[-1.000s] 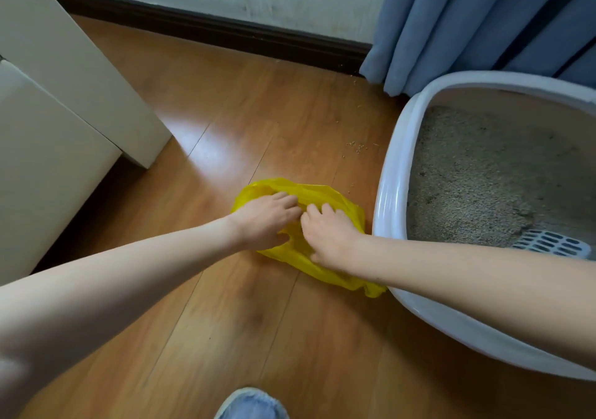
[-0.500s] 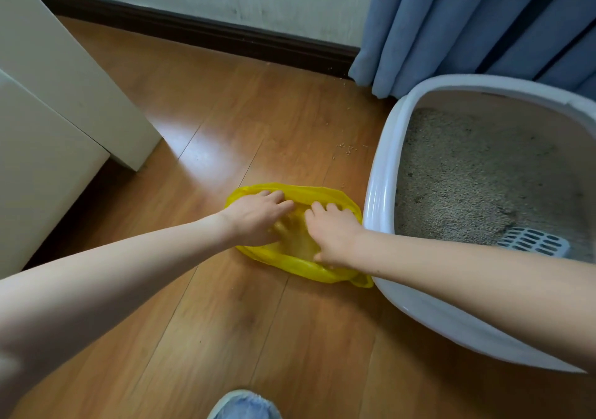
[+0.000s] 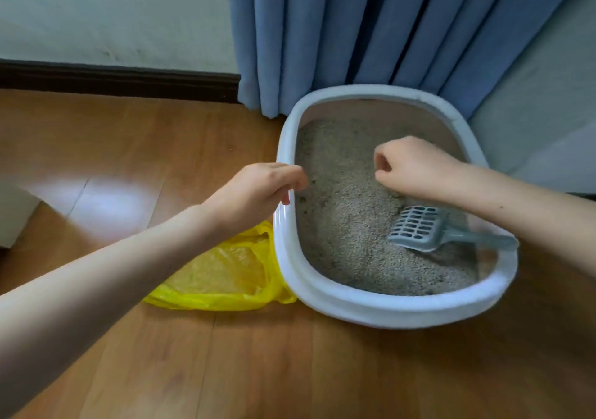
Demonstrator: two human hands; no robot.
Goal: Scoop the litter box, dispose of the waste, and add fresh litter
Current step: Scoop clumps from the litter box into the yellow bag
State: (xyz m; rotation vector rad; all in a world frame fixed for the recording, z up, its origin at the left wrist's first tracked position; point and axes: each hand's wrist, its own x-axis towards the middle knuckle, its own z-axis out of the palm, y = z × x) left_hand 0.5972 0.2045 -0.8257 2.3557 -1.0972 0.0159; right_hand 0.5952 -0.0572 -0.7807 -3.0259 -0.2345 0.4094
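A white litter box (image 3: 380, 309) stands on the wooden floor, holding grey-beige litter (image 3: 342, 212). A grey slotted scoop (image 3: 419, 228) lies on the litter, its handle pointing at the right rim. My right hand (image 3: 416, 163) hovers over the litter above the scoop, fingers curled into a loose fist with nothing in it. My left hand (image 3: 258, 189) is at the box's left rim, fingers loosely bent downward; whether they touch the rim I cannot tell. A yellow plastic bag (image 3: 225, 273) lies open on the floor against the box's left side, below my left forearm.
Blue curtains (image 3: 371, 31) hang right behind the box. A dark baseboard (image 3: 113, 79) runs along the pale wall at the left. Pale furniture (image 3: 541, 121) stands to the box's right. Wooden floor (image 3: 290, 370) stretches toward me.
Both hands have let go of the yellow bag and moved right, the left to the box rim, the right over the litter. The view has swung right onto the box.
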